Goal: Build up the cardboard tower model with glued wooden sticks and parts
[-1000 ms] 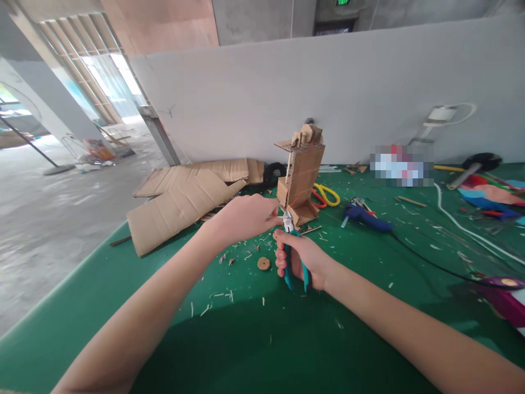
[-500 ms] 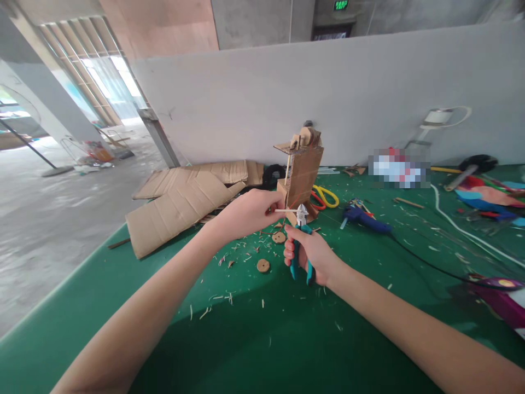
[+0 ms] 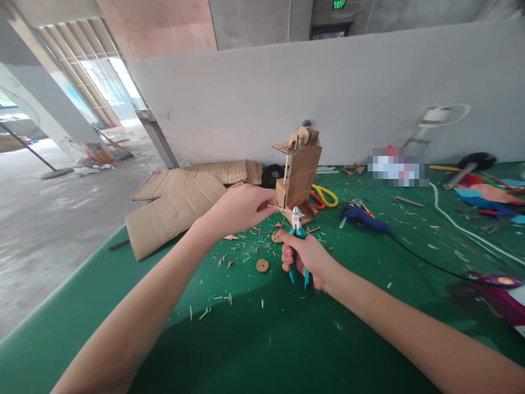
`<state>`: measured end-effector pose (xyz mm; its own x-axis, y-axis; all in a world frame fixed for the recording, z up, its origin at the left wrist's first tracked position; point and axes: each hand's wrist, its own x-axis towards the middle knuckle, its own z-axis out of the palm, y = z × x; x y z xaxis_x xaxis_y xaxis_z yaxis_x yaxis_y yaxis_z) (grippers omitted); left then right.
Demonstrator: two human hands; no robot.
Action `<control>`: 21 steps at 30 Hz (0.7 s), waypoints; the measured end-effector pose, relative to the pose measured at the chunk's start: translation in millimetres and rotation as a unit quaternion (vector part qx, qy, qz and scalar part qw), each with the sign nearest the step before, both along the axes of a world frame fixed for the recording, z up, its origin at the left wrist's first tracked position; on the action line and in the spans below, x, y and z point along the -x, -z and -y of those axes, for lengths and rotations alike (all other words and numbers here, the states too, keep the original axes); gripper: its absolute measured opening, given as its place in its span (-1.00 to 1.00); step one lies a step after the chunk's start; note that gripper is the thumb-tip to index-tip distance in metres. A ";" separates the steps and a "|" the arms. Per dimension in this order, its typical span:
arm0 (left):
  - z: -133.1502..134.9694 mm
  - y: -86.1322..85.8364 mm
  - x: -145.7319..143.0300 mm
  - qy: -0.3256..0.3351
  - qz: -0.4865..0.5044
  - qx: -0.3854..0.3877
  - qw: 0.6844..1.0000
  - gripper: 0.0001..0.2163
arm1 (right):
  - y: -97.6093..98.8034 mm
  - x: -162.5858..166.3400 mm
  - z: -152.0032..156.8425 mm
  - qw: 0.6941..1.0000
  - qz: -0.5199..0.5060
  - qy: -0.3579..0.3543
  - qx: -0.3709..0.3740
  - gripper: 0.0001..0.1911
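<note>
My left hand (image 3: pixel 250 205) pinches a thin pale stick (image 3: pixel 283 209) whose far end meets the jaws of the cutting pliers (image 3: pixel 296 221). Those pliers have teal and black handles, and my right hand (image 3: pixel 307 254) is wrapped around them. Just behind the jaws stands an upright cardboard structure (image 3: pixel 303 175) with round cardboard pieces on top. A thin red wire curves near its base. On the table, a cardboard disc (image 3: pixel 262 265) lies in front, and another disc (image 3: pixel 276 237) is partly hidden by my right thumb.
Flat cardboard sheets (image 3: pixel 176 213) lie at the left back. Yellow-handled scissors (image 3: pixel 326 196) sit behind the structure. A blue glue gun (image 3: pixel 365 218) with a black cord lies to the right. Pale scraps litter the green table (image 3: pixel 229 350). A white partition (image 3: pixel 246 104) stands behind.
Both hands have shifted slightly left. The stick now tilts down toward the pliers, where before it was level. The pliers still meet its end.
</note>
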<state>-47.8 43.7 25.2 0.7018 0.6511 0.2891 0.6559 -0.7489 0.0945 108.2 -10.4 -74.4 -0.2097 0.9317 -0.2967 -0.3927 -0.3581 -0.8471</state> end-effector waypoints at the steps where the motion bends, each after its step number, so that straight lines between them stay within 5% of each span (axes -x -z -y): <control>1: 0.7 -0.2 -0.4 -0.002 -0.001 -0.003 1.000 -0.81 | 0.2 0.4 0.1 1.000 0.001 0.002 0.000 -0.63; 14: -2.1 -5.9 6.5 0.007 -0.046 0.010 0.999 -0.73 | 4.8 0.5 -2.7 0.999 0.027 0.022 -0.019 -0.59; 21: -10.7 -16.0 25.8 -0.048 -0.052 0.018 0.997 -0.78 | 4.9 -1.5 -2.8 0.999 0.004 0.002 -0.034 -0.62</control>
<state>-73.6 54.4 41.2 0.6607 0.7255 0.1929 0.7321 -0.6795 0.0480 109.7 -7.5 -79.3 -0.2028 0.9507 -0.2347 -0.3870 -0.2979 -0.8726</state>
